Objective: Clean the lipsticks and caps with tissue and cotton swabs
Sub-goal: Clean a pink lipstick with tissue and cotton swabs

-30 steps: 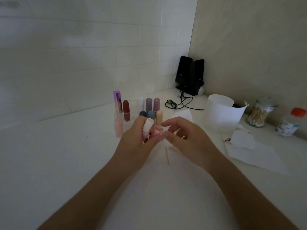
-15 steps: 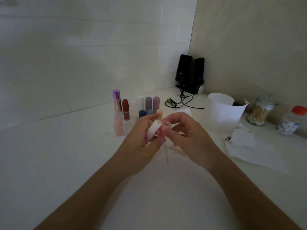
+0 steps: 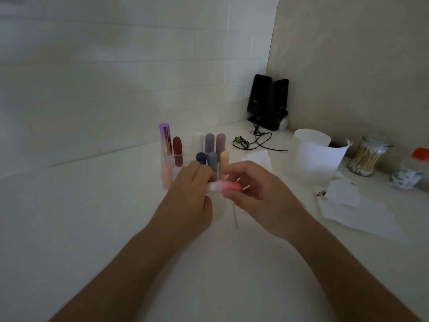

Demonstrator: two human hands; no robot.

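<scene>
My left hand point(image 3: 191, 194) grips the white end of a pink lipstick point(image 3: 217, 187), which lies level between both hands. My right hand point(image 3: 262, 196) pinches the pink cap point(image 3: 233, 187) at the tube's other end; cap and tube sit in one line, touching. A used cotton swab point(image 3: 235, 216) rests on the counter just below the hands. Behind the hands, a clear organizer point(image 3: 166, 159) holds several lipsticks upright. A crumpled, stained tissue point(image 3: 343, 194) lies on a flat tissue sheet point(image 3: 362, 217) at the right.
A white cup point(image 3: 311, 159) stands right of the hands, with a glass jar of cotton swabs point(image 3: 365, 159) and a red-capped bottle point(image 3: 409, 170) beyond it. Black speakers point(image 3: 269, 103) and a cable point(image 3: 251, 141) fill the corner. Another tissue point(image 3: 257, 159) lies behind my right hand.
The tube stood upright in my left hand with the cap beside it. Now it is tipped level, the cap is on its end, and both hands are slightly lower.
</scene>
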